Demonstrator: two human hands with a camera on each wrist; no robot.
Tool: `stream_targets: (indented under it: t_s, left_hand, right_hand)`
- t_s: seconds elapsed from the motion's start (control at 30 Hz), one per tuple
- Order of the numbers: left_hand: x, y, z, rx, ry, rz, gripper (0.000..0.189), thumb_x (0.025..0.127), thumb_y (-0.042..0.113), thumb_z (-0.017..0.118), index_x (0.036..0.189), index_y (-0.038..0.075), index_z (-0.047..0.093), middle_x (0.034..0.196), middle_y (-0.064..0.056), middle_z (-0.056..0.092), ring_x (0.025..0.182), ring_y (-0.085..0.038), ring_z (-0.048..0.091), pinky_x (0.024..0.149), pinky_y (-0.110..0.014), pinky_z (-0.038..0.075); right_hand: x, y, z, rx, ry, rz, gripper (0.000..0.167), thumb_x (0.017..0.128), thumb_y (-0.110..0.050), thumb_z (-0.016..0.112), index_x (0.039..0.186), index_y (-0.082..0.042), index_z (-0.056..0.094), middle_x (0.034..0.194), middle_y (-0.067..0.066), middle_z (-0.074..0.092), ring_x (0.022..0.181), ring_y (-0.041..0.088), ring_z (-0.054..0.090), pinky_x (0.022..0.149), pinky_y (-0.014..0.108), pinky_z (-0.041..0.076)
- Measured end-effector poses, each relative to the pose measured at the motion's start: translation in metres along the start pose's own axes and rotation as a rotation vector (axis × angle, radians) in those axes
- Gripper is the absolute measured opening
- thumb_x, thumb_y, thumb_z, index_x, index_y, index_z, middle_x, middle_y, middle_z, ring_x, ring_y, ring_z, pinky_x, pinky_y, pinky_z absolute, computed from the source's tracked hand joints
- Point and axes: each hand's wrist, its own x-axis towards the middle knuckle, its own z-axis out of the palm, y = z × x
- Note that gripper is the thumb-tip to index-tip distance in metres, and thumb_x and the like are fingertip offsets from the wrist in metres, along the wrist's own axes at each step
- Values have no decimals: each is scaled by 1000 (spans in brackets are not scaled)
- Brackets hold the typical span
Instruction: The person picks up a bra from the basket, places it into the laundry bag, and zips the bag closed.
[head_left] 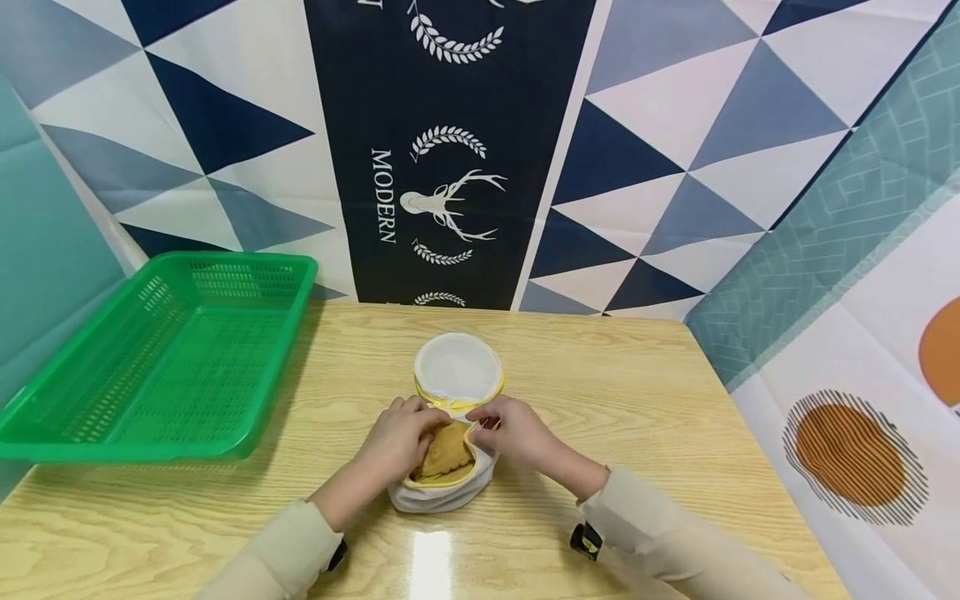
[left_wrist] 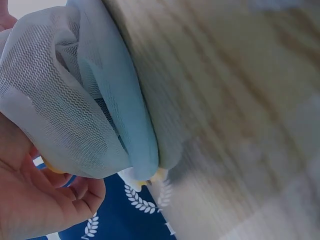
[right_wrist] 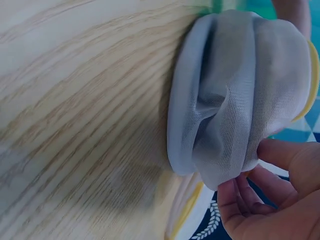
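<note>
gaping upward, mesh bag [head_left: 442, 498], long axis toward wall [head_left: 457, 100], rim [head_left: 442, 483] pinched by left fingers [head_left: 408, 407] and right fingers [head_left: 489, 409]

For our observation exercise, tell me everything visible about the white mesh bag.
The mesh bag is whitish, soft-looking and finely textured, with yellow edging and a round lid flap folded back. It sits open on the wood-grained table, its walls creased and slumped. A tan cloth-like item lies inside. The right grip pinches the bag's edge; the left grip is at the opposite side, its hold unclear.
</note>
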Motion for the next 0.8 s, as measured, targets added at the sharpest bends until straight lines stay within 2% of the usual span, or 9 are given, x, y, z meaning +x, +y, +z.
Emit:
stream_targets:
  t_s: [0.1,0.17,0.27,0.33,0.43,0.5,0.63,0.8]
  left_hand:
    - [1,-2,-3,-24,-27,-1,24,87,10,65,105,24,69,98,-2,59,81,-17,46,70,-34,41]
    - [3,-3,-7,-73,-50,-20,21,87,11,65,103,22,70,98,-1,60,84,-17,49,72,-35,42]
    - [6,-4,-18,-165,-60,-84,18,86,16,66,104,18,70,98,-4,59,89,-20,52,76,-37,44]
    - [7,-6,-25,-191,-49,-143,23,86,22,67,108,14,68,97,-6,58,90,-21,54,77,-37,45]
    - [8,-8,-32,-187,-55,-212,34,86,24,67,116,9,62,92,-9,55,79,-20,53,67,-33,45]
    - [9,-10,-34,-186,-72,-234,31,87,19,65,116,6,61,86,-8,54,72,-18,51,60,-29,43]
    - [9,-13,-32,-225,-75,-232,22,88,5,59,110,1,64,77,-7,53,66,-16,47,54,-25,39]
    - [14,-12,-29,-249,-1,-200,17,88,5,59,103,2,67,78,-6,55,69,-15,49,58,-25,40]
  right_hand:
    - [0,-1,4,-84,6,-36,21,85,-12,67,104,-6,70,91,3,59,79,11,52,65,23,45]
    - [0,-1,6,-142,10,-68,20,84,-10,67,103,-4,70,90,3,59,77,11,51,65,23,45]
    - [0,-2,8,-207,8,-113,20,83,-6,66,103,-2,68,88,3,58,76,11,50,63,22,43]
    - [-1,-2,8,-232,2,-139,23,83,-4,64,105,-1,67,88,4,56,75,11,48,62,22,42]
    - [-1,-2,8,-257,-40,-168,30,84,-4,63,114,-2,64,88,3,53,74,11,45,60,21,39]
    - [-1,-3,9,-271,-72,-197,35,84,-3,61,120,-4,62,87,3,51,71,9,44,58,20,38]
    - [-2,-4,12,-337,-96,-304,39,85,0,59,123,-5,60,83,4,49,67,8,40,55,17,36]
    - [-5,-6,20,-508,-52,-438,34,85,2,60,118,-5,63,84,4,53,68,8,40,58,15,36]
